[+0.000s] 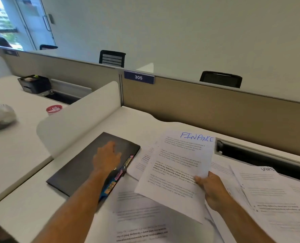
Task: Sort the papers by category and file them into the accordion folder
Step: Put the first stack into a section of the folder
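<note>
A closed black accordion folder (79, 165) lies flat on the white desk, with coloured tabs along its right edge. My left hand (107, 157) rests on top of it with fingers spread. My right hand (210, 188) grips the lower right edge of a sheaf of printed papers headed "FINANCE" (179, 165) in blue ink, held above the desk. More printed sheets lie under it, including a stack marked "SPORTS" (268, 186) at the right and loose pages (142, 214) near the front.
A white curved divider (79, 116) stands left of the folder. A beige partition (216, 109) with a "305" sign runs along the back, with a cable slot (261, 158) in front of it. The neighbouring desk holds a red cup (54, 109) and black tray (34, 84).
</note>
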Demonstrator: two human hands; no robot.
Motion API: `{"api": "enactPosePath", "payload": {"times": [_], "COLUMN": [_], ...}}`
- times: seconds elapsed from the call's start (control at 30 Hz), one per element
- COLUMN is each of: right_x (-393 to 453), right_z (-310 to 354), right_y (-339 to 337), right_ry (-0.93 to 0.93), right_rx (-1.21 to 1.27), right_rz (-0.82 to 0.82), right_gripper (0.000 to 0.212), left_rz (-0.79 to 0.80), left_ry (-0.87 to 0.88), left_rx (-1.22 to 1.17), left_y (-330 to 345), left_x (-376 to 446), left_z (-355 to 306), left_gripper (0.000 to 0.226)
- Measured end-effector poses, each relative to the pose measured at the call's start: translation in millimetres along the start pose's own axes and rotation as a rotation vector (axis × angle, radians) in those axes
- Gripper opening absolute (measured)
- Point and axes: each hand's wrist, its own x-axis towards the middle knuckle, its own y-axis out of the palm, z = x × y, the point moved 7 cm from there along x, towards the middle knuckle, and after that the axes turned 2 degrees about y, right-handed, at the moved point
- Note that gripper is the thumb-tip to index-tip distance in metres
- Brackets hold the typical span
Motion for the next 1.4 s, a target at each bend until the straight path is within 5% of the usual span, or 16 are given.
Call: {"api": "enactPosePath", "payload": {"times": [0.13, 0.23, 0.5, 0.63, 0.73, 0.9, 1.03, 1.2, 1.4], "right_x": [5, 6, 8, 8, 7, 5, 3, 0, -4], "right_z": [-9, -12, -16, -18, -19, -18, -17, -18, -20], "right_y": [19, 29, 41, 45, 50, 63, 72, 82, 116], "right_ry": [0.011, 0.020, 0.036, 0.048, 0.046, 0.049, 0.050, 0.064, 0.084], "right_rx": [-0.018, -0.038, -0.046, -0.060, -0.052, -0.052, -0.053, -0.061, -0.094], "right_rz": [0.006, 0.006, 0.005, 0.006, 0.009, 0.030, 0.055, 0.090, 0.203], "right_gripper": [0.039, 0.034, 0.033, 0.031, 0.034, 0.031, 0.031, 0.031, 0.034], "left_rz": [0.257, 0.350, 0.370, 0.323, 0.311, 0.176, 0.238, 0.237, 0.328], "left_ry": [-0.064, -0.080, -0.082, 0.070, 0.229, 0.243, 0.231, 0.245, 0.276], "left_rx": [0.378, 0.453, 0.333, 0.203, 0.301, 0.422, 0.534, 0.508, 0.309], "left_y": [14, 27, 22, 12, 3, -5, 1, 0, -15], "left_x": [-17, -26, -23, -17, -10, -5, -8, -8, -3], "left_z": [53, 65, 57, 39, 24, 18, 18, 18, 16], "left_gripper": [0.111, 0.130, 0.089, 0.072, 0.067, 0.024, 0.068, 0.053, 0.098]}}
